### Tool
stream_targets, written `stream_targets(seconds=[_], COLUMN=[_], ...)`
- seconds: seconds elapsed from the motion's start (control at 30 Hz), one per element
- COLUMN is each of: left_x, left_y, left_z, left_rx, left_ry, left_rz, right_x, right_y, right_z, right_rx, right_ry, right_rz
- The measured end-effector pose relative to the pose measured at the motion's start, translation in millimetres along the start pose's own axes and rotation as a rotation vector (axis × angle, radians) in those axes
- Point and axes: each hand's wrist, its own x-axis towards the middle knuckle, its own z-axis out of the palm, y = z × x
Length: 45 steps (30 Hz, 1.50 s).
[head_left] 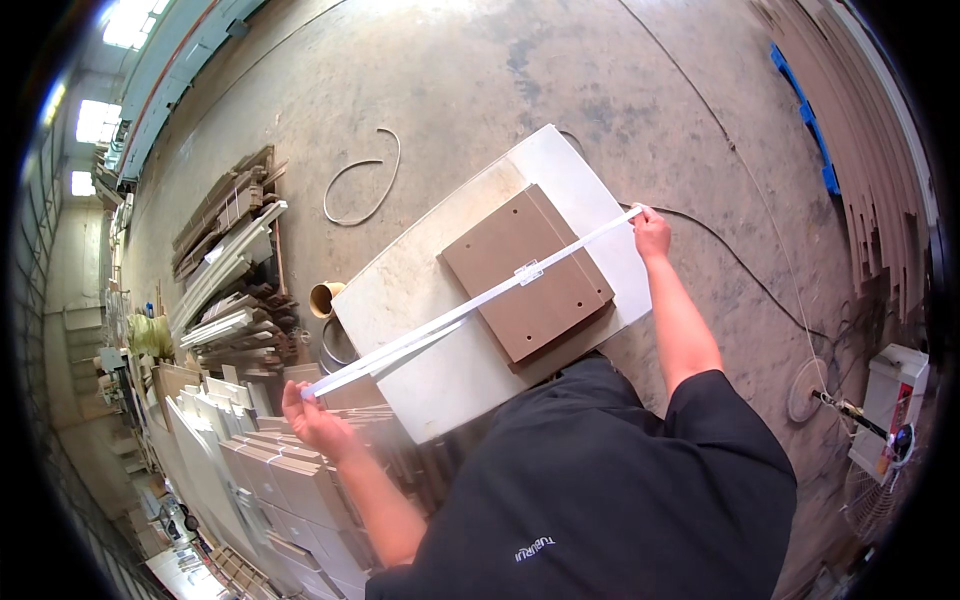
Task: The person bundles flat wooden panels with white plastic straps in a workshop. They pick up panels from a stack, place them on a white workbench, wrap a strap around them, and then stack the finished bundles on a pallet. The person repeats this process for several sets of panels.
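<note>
A long white strap (440, 324) is stretched diagonally across a small stack of flat brown panels (505, 235). The top panel has several small dark holes. My left hand (318, 428) pinches the strap's near-left end, out past the edge of the white tabletop (405, 270). At the far-right end, my right hand (652, 236) grips the strap between thumb and fingers, beside the tabletop's right edge. A pale buckle-like piece (528, 272) sits on the strap above the panels. Toward my left hand the strap appears doubled, with two strips running close together.
Stacked brown panels (300, 470) stand below my left hand. Long boards (235, 260) are piled at left, near a cardboard tube (323, 299) and a loose strap loop (362, 190). A dark cable (735, 245) crosses the floor at right, toward a white machine (890, 395).
</note>
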Motion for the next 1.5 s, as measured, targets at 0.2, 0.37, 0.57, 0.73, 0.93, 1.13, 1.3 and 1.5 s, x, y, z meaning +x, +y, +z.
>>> stream_targets(seconds=[0.2, 0.37, 0.57, 0.73, 0.93, 1.13, 1.3, 1.5], left_x=[-20.1, -29.9, -51.8, -65.7, -77.5, -90.2, -116.8, -158.4], left_y=[12.9, 9.1, 7.2, -18.7, -50.4, -86.0, -106.8, -150.1], left_z=[8.8, 8.8, 22.1, 43.0, 87.1, 118.0, 115.9, 66.9], left_rx=[0.053, 0.115, 0.213, 0.588, 0.781, 0.682, 0.67, 0.72], left_ry=[0.03, -0.037, -0.155, -0.344, -0.677, -0.709, -0.806, -0.922], left_rz=[-0.028, -0.004, -0.026, 0.118, 0.282, 0.288, 0.189, -0.059], right_x=[-17.7, -41.0, -33.6, -55.2, -106.8, -123.8, -117.2, -116.3], right_y=[18.9, 37.5, 25.2, 36.8, 24.4, -12.7, -16.3, -18.7], right_z=[70.3, 115.8, 93.5, 51.2, 16.4, 4.9, 2.8, 6.8], right_rx=[0.071, 0.007, -0.037, 0.061, -0.111, -0.352, -0.324, -0.396], right_ry=[-0.134, -0.262, -0.396, -0.437, -0.582, -0.603, -0.671, -0.688], right_rz=[0.021, 0.095, 0.171, 0.128, 0.046, 0.087, 0.135, 0.145])
